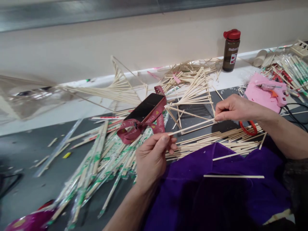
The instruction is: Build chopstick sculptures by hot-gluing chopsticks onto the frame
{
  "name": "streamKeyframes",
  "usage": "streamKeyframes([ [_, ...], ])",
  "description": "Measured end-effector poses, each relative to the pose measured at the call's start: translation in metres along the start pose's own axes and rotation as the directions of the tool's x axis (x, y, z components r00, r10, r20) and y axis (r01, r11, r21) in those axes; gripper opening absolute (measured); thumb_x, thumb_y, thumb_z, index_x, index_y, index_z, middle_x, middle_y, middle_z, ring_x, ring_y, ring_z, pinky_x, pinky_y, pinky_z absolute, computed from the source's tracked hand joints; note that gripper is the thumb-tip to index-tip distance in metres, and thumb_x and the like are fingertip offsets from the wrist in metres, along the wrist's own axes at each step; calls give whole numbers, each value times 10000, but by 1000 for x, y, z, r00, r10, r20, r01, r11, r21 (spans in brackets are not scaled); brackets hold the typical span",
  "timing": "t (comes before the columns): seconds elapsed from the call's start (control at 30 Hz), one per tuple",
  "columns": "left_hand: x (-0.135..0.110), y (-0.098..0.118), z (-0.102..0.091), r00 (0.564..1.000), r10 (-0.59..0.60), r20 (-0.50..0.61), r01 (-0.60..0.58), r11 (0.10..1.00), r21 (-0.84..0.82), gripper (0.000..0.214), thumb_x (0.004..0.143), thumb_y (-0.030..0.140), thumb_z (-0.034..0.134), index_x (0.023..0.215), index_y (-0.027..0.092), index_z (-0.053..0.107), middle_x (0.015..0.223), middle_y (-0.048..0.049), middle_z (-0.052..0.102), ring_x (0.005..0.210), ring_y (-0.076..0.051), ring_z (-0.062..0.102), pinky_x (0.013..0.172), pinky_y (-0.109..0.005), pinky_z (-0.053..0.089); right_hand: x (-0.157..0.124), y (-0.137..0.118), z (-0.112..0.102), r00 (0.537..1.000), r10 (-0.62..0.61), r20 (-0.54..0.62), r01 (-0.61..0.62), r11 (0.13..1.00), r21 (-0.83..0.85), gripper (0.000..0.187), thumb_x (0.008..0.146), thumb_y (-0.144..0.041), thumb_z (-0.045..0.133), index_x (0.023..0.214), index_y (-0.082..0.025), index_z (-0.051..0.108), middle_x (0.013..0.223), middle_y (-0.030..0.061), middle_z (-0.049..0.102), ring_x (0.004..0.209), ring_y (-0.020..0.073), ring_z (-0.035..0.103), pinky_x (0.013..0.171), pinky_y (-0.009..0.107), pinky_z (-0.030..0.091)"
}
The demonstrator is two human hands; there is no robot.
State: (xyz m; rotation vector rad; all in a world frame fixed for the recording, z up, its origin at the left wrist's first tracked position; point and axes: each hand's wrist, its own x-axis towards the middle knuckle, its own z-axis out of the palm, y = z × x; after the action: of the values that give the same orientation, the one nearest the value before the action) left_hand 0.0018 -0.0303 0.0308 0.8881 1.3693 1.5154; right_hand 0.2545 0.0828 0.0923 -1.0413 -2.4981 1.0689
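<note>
A single wooden chopstick [191, 127] spans the space between my hands. My left hand [152, 152] pinches its near left end between thumb and fingers. At the other end, my right hand [231, 107] grips it, fingertips closed. Just behind the chopstick stands a fan-shaped frame of joined chopsticks [198, 93]. Loose bare chopsticks [202, 142] lie in a row below my hands, and one more rests on the purple cloth [173, 192] over my lap. To the left of my left hand are many paper- and plastic-wrapped chopsticks [96, 175].
A phone [144, 109] with a dark red ribbon [131, 131] lies left of centre. Red-handled scissors [249, 128] sit by my right wrist. Farther back are a pink sheet [256, 93] holding a glue gun, a red-capped bottle [231, 51] and another twisted chopstick structure [103, 91].
</note>
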Motion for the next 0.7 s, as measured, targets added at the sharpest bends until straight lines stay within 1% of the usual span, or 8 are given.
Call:
streamKeyframes([
  [0.1,1,1,-1,1000,-10,-8,10,1000,-2,366,593,476,831,713,165,680,589,-14,681,462,-109,586,402,-189,430,1,2,2,999,35,-29,-32,996,86,262,789,-353,608,604,-168,603,497,-57,448,466,53,391,468,223,263],
  [0.17,1,5,-1,1000,11,-15,-11,1000,8,361,603,477,828,716,166,682,600,-14,685,467,-108,587,405,-190,433,1,2,2,996,56,-73,-41,981,187,251,778,-357,615,617,-165,611,504,-54,480,448,51,421,455,214,292],
  [0.23,1,12,0,998,65,-26,-65,998,28,331,625,461,822,725,173,695,628,-16,695,477,-108,591,409,-194,433,0,1,2,989,60,-132,-19,956,294,194,756,-328,626,653,-163,633,553,-41,552,454,51,466,460,207,339],
  [0.3,2,22,2,986,161,-41,-158,986,62,275,660,434,808,745,189,717,644,-15,699,483,-110,592,411,-204,435,-1,0,1,981,54,-186,19,930,368,133,731,-285,631,681,-163,654,594,-34,595,461,49,487,464,202,365],
  [0.43,6,44,10,914,406,-27,-398,905,148,136,719,344,780,778,224,757,622,-2,687,468,-113,573,411,-240,447,-3,-4,-1,968,59,-245,55,899,434,82,717,-244,646,704,-173,683,584,-37,603,465,55,503,461,202,386],
  [0.5,10,54,16,874,486,-8,-477,860,183,89,727,303,773,789,239,766,598,8,676,461,-115,562,408,-254,441,-4,-6,-1,965,65,-255,58,892,447,66,723,-239,658,708,-182,688,577,-38,602,472,62,514,465,205,404],
  [0.6,19,65,23,824,565,-43,-544,810,217,84,740,298,745,814,267,770,599,16,673,460,-128,562,391,-273,434,-4,-7,-2,954,76,-289,79,868,489,86,748,-250,664,693,-185,676,576,-34,595,468,66,510,451,209,404],
  [0.7,30,65,24,779,604,-166,-558,790,255,145,749,247,704,856,322,767,690,19,703,486,-128,574,379,-270,433,-2,-4,-5,912,148,-384,84,847,526,128,788,-262,653,687,-184,659,576,-20,588,453,70,489,435,222,387],
])
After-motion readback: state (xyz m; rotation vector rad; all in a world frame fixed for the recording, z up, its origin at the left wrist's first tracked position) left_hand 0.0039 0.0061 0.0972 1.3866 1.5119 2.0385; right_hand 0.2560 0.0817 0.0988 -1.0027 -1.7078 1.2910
